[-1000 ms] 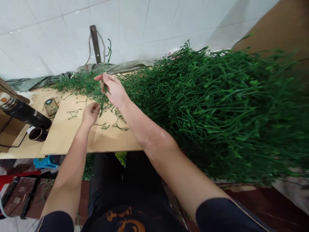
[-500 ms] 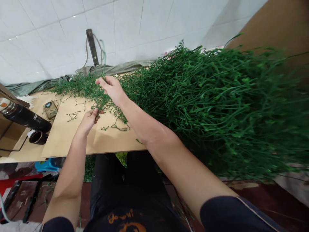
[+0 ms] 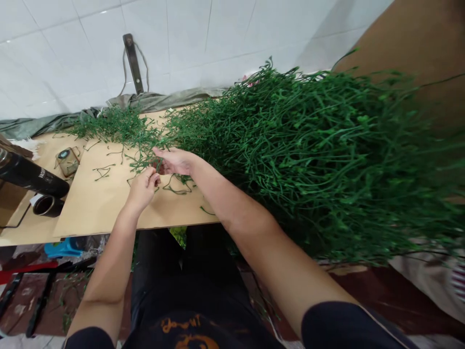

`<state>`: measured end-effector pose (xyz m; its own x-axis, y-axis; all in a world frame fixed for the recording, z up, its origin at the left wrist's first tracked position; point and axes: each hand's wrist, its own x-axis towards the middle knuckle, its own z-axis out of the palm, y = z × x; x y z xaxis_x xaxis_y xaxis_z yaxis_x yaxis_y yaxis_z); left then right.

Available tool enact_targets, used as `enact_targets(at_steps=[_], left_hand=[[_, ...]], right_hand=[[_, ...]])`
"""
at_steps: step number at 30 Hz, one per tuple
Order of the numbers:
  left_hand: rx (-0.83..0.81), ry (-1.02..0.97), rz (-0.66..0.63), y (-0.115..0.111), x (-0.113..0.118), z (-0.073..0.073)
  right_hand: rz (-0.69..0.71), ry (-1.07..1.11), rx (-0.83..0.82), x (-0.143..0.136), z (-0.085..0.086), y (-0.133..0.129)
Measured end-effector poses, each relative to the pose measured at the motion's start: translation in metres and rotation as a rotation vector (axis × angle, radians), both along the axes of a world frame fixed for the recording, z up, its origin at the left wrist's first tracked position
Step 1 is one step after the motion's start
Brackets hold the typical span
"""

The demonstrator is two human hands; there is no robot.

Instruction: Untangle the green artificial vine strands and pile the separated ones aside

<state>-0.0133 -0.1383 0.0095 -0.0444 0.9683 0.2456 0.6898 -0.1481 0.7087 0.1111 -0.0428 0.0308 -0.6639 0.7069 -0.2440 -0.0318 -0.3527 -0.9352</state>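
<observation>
Over the board, my left hand [image 3: 144, 188] has its fingers curled closed around thin green artificial stems [image 3: 140, 164], whose tips show above the fist. Just to its right and slightly higher, my right hand [image 3: 174, 161] reaches in with fingers stretched out and apart. Its lower fingers are in shadow behind the left hand, close to the same stems. A loose heap of short stems [image 3: 116, 123] lies beyond both hands. On the right rises a big pile of long green artificial stems [image 3: 312, 140], with my right forearm along its near edge.
A tan board [image 3: 98, 203] covers the worktop. At left stand a black vacuum flask [image 3: 32, 174], a dark cup [image 3: 47, 206] and a small boxy device [image 3: 68, 161]. A metal bracket [image 3: 133, 63] is on the tiled wall. Brown cardboard [image 3: 417, 43] stands at the right rear.
My right hand has come down from above the small heap to beside my left hand, and its fingers have spread. My left hand has shifted slightly right and down. The view has shifted a little.
</observation>
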Motion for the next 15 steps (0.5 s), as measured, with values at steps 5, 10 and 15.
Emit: enact_targets(at_steps=[5, 10, 15], left_hand=[[-0.021, 0.212, 0.088, -0.005, 0.001, -0.003], [-0.058, 0.220, 0.084, -0.004, 0.001, -0.007], [-0.042, 0.187, 0.119, -0.006, 0.009, -0.008]], right_hand=[[0.107, -0.002, -0.058, -0.009, 0.000, 0.000], [-0.036, 0.184, -0.061, -0.019, -0.008, 0.003], [-0.145, 0.075, -0.010, -0.032, -0.004, 0.003]])
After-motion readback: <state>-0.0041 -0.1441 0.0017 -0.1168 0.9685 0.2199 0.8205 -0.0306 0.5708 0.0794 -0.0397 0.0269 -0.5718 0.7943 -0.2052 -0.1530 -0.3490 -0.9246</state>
